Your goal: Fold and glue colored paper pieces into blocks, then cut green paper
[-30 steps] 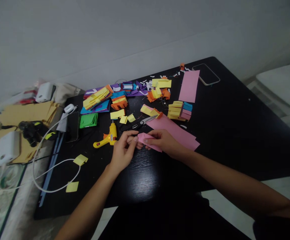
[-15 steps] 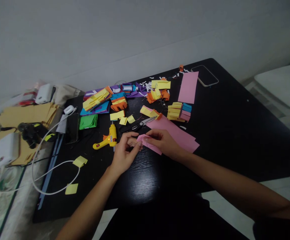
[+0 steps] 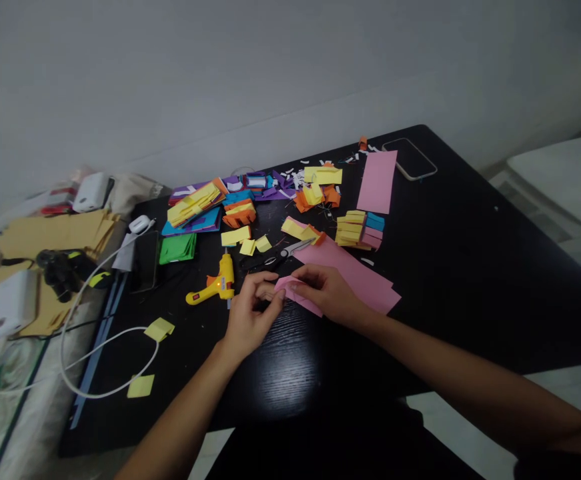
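Note:
A small folded pink paper [image 3: 300, 297] is held between both hands above the black table. My left hand [image 3: 253, 312] pinches its left end between thumb and fingers. At the paper's upper right edge, my right hand [image 3: 327, 291] grips it with thumb and fingertips. Larger pink sheets [image 3: 365, 277] lie behind and to the right of my right hand. Scissors [image 3: 290, 249] rest just beyond the hands, their tips touching the pink sheets. A yellow glue gun [image 3: 220, 280] lies left of my left hand.
Paper stacks in yellow [image 3: 197, 203], green [image 3: 177, 248] and orange [image 3: 240, 215] sit at the back left. A phone [image 3: 410, 159] lies back right. A white cable [image 3: 65, 347] loops at left. The table [image 3: 470, 280] ends before a white stool [image 3: 570, 177].
The view has tilted slightly, so the table and objects appear a little lower. Both hands keep their hold on the small pink paper with hardly any movement.

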A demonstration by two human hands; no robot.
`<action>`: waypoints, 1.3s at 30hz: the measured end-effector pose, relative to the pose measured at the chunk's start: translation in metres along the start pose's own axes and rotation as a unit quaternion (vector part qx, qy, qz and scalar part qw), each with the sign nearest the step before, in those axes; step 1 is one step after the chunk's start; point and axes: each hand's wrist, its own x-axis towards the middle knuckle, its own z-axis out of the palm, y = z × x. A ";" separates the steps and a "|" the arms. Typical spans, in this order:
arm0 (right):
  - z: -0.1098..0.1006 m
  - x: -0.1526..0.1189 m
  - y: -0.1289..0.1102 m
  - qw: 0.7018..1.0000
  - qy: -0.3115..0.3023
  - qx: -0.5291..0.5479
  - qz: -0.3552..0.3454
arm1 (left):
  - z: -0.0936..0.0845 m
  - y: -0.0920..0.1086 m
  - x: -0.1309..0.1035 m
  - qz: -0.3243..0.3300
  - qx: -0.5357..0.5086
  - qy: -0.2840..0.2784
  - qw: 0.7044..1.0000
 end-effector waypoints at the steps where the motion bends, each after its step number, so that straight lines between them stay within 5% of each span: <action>1: 0.000 0.000 0.000 1.000 -0.004 -0.001 0.005 | 0.000 0.000 0.000 -0.001 -0.002 0.005 1.000; 16: 0.007 -0.006 0.011 0.999 0.010 -0.036 -0.005 | -0.001 -0.004 0.003 -0.052 0.011 0.001 0.999; 24: 0.002 -0.001 0.000 0.999 0.030 -0.021 0.011 | -0.007 0.000 0.008 -0.059 0.009 0.073 0.996; 39: -0.005 0.001 -0.008 0.985 0.020 0.168 0.039 | -0.023 0.003 0.016 -0.120 -0.166 -0.046 0.978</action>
